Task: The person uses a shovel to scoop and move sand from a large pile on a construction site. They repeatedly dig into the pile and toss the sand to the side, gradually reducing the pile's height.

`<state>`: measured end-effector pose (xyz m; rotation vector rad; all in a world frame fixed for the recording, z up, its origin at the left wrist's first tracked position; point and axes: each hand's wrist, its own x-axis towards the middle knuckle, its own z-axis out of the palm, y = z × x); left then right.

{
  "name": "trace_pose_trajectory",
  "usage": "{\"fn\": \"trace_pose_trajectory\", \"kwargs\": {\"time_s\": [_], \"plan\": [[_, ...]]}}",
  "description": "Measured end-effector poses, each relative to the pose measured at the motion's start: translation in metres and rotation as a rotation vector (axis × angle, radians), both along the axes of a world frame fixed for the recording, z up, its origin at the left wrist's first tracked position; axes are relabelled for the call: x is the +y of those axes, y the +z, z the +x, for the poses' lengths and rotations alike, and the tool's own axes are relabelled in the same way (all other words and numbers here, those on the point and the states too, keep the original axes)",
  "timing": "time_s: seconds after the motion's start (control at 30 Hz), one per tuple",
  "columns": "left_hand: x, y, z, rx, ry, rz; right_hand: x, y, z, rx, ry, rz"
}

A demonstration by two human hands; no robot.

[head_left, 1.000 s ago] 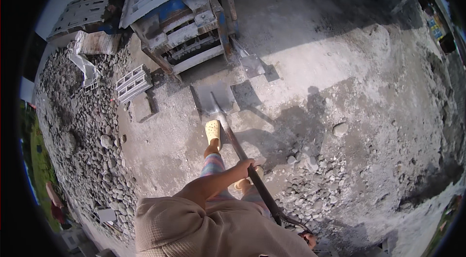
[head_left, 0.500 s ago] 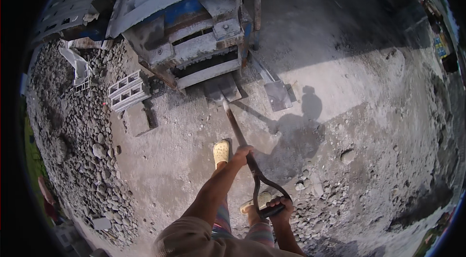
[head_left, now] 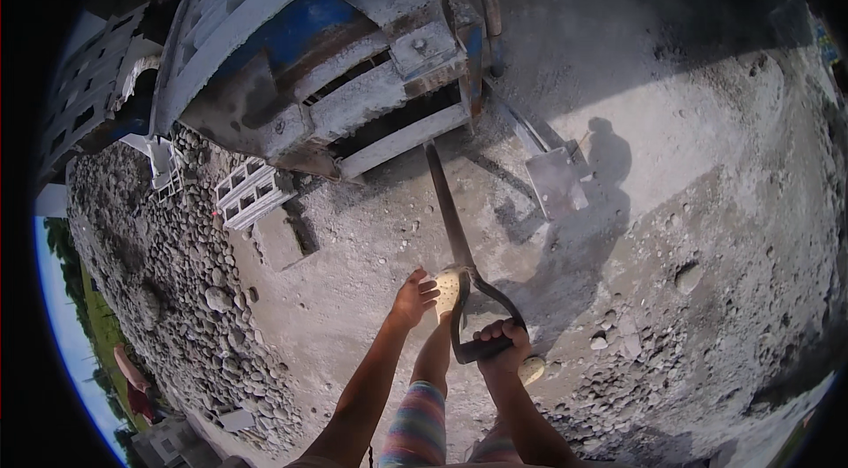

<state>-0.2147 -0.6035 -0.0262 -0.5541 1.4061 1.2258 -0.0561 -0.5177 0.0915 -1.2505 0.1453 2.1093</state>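
Just below the centre of the frame, the left hand (head_left: 415, 298) is open, its fingers parted and holding nothing; half a second ago it was wrapped around the shaft of the shovel (head_left: 449, 213), and now it is off it, over the ground to the left of the handle. Lower and to the right, the right hand (head_left: 507, 348) stays closed around the crossbar of the looped grip, as it was before.

The shovel runs from the lower centre up toward the machine (head_left: 287, 101) at the upper left; its blade, which lay in plain sight on the ground in the first frame and just before the machine in the second, is now hidden, the shaft's far end reaching the lower front beam (head_left: 408, 146); the machine also fills more of the frame than earlier.

One yellow shoe (head_left: 447, 293) now shows right beside the shovel's fork, where it was farther left of the grip before; the other is partly covered by the right hand. A second shovel (head_left: 556, 182) lies right of the machine, farther right in the frame than before; the hollow concrete block (head_left: 253, 195) remains at the left, beside the stones (head_left: 208, 300).
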Motion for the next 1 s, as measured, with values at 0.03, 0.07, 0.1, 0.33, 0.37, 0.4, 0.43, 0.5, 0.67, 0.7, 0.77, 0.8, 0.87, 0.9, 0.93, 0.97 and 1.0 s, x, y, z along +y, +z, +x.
{"fn": "trace_pose_trajectory", "kwargs": {"time_s": [0.03, 0.07, 0.1, 0.33, 0.37, 0.4, 0.43, 0.5, 0.67, 0.7, 0.77, 0.8, 0.87, 0.9, 0.93, 0.97, 1.0], "plan": [[-0.021, -0.003, 0.001, 0.045, -0.061, -0.016, 0.009, -0.044, -0.007, -0.011, 0.006, 0.073], [-0.049, -0.008, 0.002, 0.095, -0.117, -0.038, 0.02, -0.074, -0.018, 0.02, 0.004, 0.047], [-0.066, -0.01, 0.011, 0.102, -0.155, -0.096, 0.029, -0.113, -0.017, 0.031, -0.039, 0.039], [-0.171, -0.04, 0.057, -0.002, -0.144, -0.404, 0.028, -0.267, 0.05, 0.079, 0.021, -0.003], [-0.174, -0.042, 0.069, -0.01, -0.152, -0.42, 0.029, -0.275, 0.059, 0.058, 0.062, 0.039], [-0.176, -0.04, 0.074, -0.001, -0.138, -0.38, 0.025, -0.268, 0.054, 0.134, 0.098, 0.03], [-0.176, -0.037, 0.076, 0.016, -0.118, -0.336, 0.024, -0.248, 0.039, 0.219, 0.138, 0.027], [-0.163, -0.025, 0.089, 0.036, -0.114, -0.33, 0.019, -0.186, 0.011, 0.325, 0.109, 0.056], [-0.125, 0.009, 0.12, 0.1, -0.275, -0.126, 0.012, -0.164, -0.002, 0.23, -0.029, 0.028], [-0.111, 0.027, 0.126, 0.152, -0.303, -0.18, 0.01, -0.165, 0.002, 0.236, 0.016, -0.005], [-0.126, 0.02, 0.124, 0.185, -0.375, -0.115, 0.009, -0.182, 0.009, 0.18, 0.063, 0.05], [-0.127, 0.011, 0.126, 0.225, -0.41, -0.142, 0.01, -0.194, 0.016, 0.096, 0.092, -0.001], [-0.142, -0.002, 0.131, 0.432, -0.475, -0.1, 0.011, -0.209, 0.032, 0.1, 0.054, -0.053], [-0.149, -0.009, 0.133, 0.437, -0.463, -0.104, 0.011, -0.221, 0.035, 0.122, 0.033, -0.045], [-0.154, -0.012, 0.139, 0.6, -0.677, -0.183, 0.008, -0.217, 0.035, 0.117, 0.047, -0.062], [-0.16, -0.012, 0.143, 0.762, -0.896, -0.272, 0.007, -0.195, 0.026, 0.108, 0.099, -0.046], [-0.16, -0.013, 0.146, 0.757, -0.894, -0.281, 0.012, -0.178, 0.017, 0.097, 0.141, -0.016]]}}
